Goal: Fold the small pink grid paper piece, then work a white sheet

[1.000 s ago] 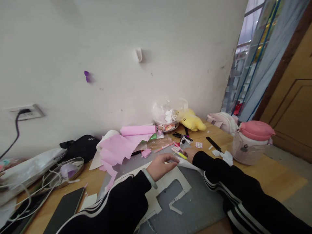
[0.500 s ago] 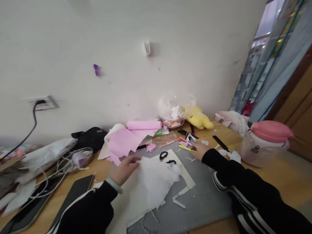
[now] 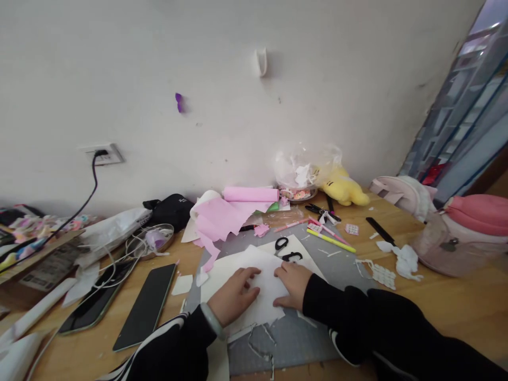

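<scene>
A thin white sheet [image 3: 257, 262] with uneven edges lies over larger cream paper on a grey mat [image 3: 293, 341]. My left hand [image 3: 236, 295] rests on the sheet's left side, fingers apart and slightly bent. On its right side, my right hand [image 3: 292, 286] presses with fingers spread. Neither hand grips anything I can see. Just beyond the right fingers show the black handles of scissors [image 3: 292, 257]; their blades are hidden by the sheet. A yellow pen [image 3: 331, 241] and pink pens lie farther back. Loose string [image 3: 257, 349] trails at the mat's front.
Pink paper [image 3: 218, 217] and a pink roll [image 3: 251, 194] lie at the back by the wall. Two dark phone-like slabs, a bowl [image 3: 159, 238] and white cables occupy the left. At right are a black comb-like strip [image 3: 380, 231], crumpled white scraps [image 3: 405, 261] and a pink-topped bag [image 3: 472, 222].
My right hand has come from beside the yellow pen to the white sheet. My left hand has shifted onto the sheet, which now lies flatter. The view has turned left.
</scene>
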Demonstrator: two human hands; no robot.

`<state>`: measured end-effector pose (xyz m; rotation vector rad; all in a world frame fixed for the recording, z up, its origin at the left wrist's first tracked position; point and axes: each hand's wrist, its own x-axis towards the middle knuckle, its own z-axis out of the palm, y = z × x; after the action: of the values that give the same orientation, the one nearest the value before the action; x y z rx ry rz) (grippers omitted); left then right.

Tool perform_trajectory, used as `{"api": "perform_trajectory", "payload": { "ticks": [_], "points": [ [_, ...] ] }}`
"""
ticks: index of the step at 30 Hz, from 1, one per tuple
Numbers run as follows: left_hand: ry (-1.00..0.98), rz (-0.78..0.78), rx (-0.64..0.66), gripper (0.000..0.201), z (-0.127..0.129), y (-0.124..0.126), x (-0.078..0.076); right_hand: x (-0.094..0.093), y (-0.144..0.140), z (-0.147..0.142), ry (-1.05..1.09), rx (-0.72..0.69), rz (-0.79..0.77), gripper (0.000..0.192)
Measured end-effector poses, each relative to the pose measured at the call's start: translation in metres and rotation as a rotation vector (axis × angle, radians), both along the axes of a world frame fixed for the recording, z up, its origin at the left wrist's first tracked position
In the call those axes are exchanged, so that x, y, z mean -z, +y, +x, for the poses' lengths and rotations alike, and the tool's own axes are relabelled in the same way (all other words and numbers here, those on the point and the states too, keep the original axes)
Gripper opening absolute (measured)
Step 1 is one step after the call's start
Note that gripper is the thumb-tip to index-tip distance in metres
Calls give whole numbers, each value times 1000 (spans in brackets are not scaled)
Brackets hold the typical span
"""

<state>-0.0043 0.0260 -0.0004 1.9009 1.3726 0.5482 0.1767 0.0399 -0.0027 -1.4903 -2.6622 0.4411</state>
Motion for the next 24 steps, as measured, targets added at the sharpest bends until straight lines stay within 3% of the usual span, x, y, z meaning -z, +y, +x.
{"api": "perform_trajectory", "payload": {
  "ticks": [5, 10, 14, 17, 19, 20, 21, 24],
  "points": [
    [-71, -21, -46, 34, -7, 5, -2, 4, 7, -3, 11, -22, -7, 29],
    [-281, -275, -152, 45, -21, 2, -6, 1, 10, -1, 116, 24, 70, 16],
    [-384, -415, -188, 46, -28, 0, -15, -30, 18, 3, 245, 172, 231, 16],
    [-692, -643, -167, 48, -30, 0, -30, -62, 11, -1, 353, 196, 389, 18],
    [-989, -809, -121, 51, -31, 0, -40, -72, -6, -9, 525, 13, 606, 12],
    [-1098, -850, -97, 52, -31, -1, -43, -71, -17, -15, 549, -81, 642, 10],
    [-1160, -866, -78, 53, -31, -1, -45, -65, -29, -22, 555, -170, 650, 9],
    [-1143, -882, -66, 54, -30, -5, -44, -31, -64, -39, 368, -450, 467, 8]
  ]
}}
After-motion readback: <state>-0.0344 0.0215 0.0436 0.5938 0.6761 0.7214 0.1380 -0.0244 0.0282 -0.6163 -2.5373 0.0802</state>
